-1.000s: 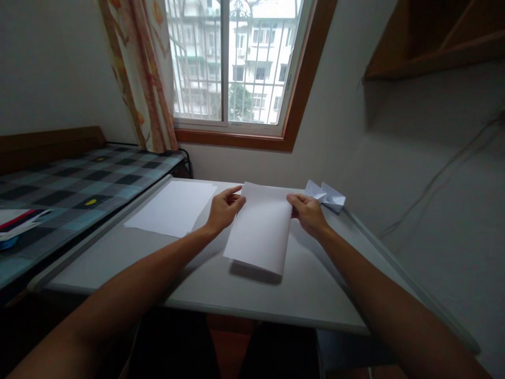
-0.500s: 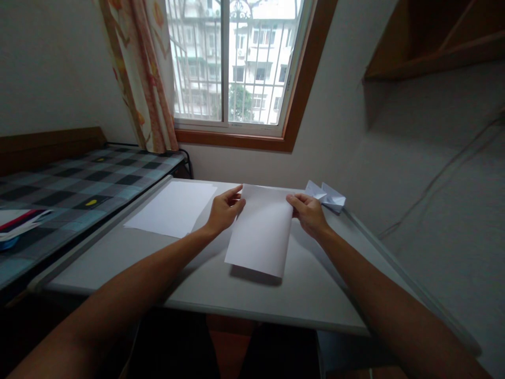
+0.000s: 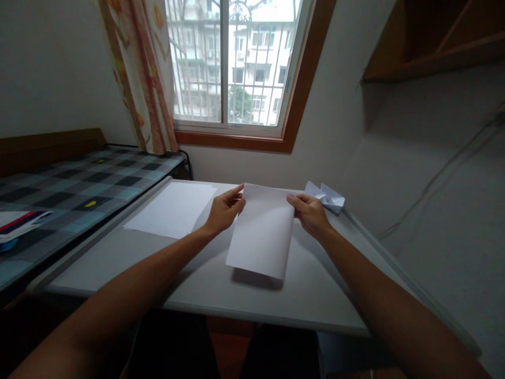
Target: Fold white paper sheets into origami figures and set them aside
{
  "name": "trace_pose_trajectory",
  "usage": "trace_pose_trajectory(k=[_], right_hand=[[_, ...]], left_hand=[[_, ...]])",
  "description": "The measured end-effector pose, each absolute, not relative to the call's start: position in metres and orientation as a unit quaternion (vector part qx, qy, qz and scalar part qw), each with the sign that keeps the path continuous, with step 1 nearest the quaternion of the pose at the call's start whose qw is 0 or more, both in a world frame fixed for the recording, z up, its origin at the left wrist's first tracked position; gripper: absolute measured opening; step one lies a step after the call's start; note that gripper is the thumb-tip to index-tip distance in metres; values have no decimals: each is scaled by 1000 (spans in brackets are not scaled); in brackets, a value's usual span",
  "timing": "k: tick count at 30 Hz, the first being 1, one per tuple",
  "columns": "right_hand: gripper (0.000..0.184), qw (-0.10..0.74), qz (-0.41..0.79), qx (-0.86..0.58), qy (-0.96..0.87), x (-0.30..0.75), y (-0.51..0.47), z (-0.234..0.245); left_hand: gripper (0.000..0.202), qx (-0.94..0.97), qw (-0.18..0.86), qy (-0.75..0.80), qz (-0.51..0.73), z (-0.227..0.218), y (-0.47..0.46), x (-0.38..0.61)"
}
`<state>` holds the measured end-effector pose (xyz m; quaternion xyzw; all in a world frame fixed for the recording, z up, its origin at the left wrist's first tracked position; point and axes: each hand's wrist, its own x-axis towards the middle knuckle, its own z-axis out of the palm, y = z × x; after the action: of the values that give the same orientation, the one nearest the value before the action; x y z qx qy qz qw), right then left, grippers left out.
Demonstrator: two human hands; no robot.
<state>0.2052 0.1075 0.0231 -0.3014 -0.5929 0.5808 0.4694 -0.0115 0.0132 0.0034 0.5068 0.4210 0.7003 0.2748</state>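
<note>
A white sheet of paper [image 3: 260, 234], apparently folded along its right side, is held between my hands slightly above the table. My left hand [image 3: 225, 210] pinches its far left edge between thumb and fingers. On the opposite side, my right hand [image 3: 310, 213] grips the upper right edge, thumb on top and fingers partly hidden behind. The near end of the sheet hangs free and casts a shadow on the tabletop.
Flat white sheets [image 3: 171, 208] lie on the left of the white table [image 3: 315, 300]. Folded paper shapes [image 3: 331, 197] stand at its far right corner. A bed with a checked cover [image 3: 79, 184] adjoins the left side. Overhead at right is a wooden shelf [image 3: 430, 60].
Hardly anything differs. The held paper has shifted very slightly to the right, and both hands keep their hold.
</note>
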Motion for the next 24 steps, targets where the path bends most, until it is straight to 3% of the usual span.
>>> trace_pose_trajectory(k=[14, 24], right_hand=[[35, 484, 569, -297, -595, 202, 106, 22], [31, 474, 580, -285, -598, 204, 106, 23]], left_hand=[[47, 500, 219, 455, 704, 5, 10, -11], [47, 462, 240, 452, 725, 11, 9, -9]])
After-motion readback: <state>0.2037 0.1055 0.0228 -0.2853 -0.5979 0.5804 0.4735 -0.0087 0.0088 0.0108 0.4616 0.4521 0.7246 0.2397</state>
